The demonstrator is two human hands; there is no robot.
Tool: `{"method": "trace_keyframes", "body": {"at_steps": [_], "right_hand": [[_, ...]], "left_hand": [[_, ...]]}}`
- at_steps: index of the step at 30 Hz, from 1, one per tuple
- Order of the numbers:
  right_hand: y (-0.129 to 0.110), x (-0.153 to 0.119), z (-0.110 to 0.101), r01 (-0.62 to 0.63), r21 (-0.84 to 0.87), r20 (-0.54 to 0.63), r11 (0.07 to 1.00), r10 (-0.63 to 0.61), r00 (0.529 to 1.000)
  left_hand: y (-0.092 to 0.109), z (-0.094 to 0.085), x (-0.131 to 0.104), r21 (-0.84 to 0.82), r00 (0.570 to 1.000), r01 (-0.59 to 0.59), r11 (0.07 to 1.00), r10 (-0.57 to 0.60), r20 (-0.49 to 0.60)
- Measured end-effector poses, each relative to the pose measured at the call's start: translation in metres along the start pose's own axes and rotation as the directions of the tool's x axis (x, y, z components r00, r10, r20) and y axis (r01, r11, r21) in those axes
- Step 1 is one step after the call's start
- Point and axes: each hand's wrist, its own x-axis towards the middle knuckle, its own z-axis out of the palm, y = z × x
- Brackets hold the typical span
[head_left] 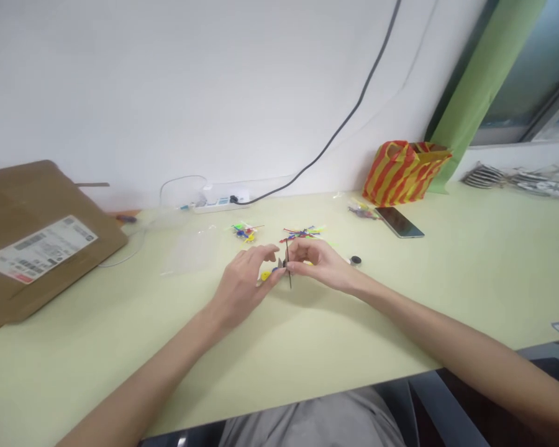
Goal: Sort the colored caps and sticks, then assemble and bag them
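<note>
Since the thin dark piece (289, 278) looks slight, I'd do best with a light, steady pinch near its middle. My left hand (242, 282) has thumb and forefinger apart, thumb tip by that middle; my right hand (323, 264) pinches the piece, roughly upright over the table (242, 372). Just beyond lie coloured plastic parts (302, 233).

The pale yellow-green flat table (377, 335) bears a flat black rectangular phone (400, 223) beside a red-and-yellow striped bag (400, 174).
</note>
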Motion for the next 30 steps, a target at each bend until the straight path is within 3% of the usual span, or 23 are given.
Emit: {"method": "trace_keyframes", "body": {"at_steps": [6,10,15,20,24,30], "right_hand": [[0.005,-0.016,0.023,0.028,-0.171,-0.007,0.985,-0.029,1.000],[0.003,-0.023,0.033,0.110,-0.343,-0.070,0.933,-0.143,0.987],[0.006,-0.028,0.034,0.239,-0.619,-0.006,0.748,-0.310,0.951],[0.007,-0.029,0.034,0.275,-0.663,0.005,0.696,-0.363,0.932],[0.006,-0.029,0.036,0.259,-0.652,-0.007,0.713,-0.348,0.938],[0.000,-0.028,0.035,0.137,-0.465,-0.108,0.875,-0.210,0.972]], "left_hand": [[0.000,-0.004,-0.004,-0.104,0.985,0.047,0.993,-0.029,0.169],[-0.004,-0.011,-0.002,-0.109,0.958,-0.001,0.994,0.032,0.286],[-0.003,-0.014,-0.003,-0.142,0.945,0.018,0.990,0.029,0.326],[-0.003,-0.016,-0.004,-0.200,0.942,0.030,0.979,0.040,0.333],[-0.004,-0.017,-0.004,-0.216,0.939,0.042,0.976,0.036,0.343],[-0.007,-0.014,-0.006,-0.145,0.949,-0.014,0.989,0.058,0.309]]}}
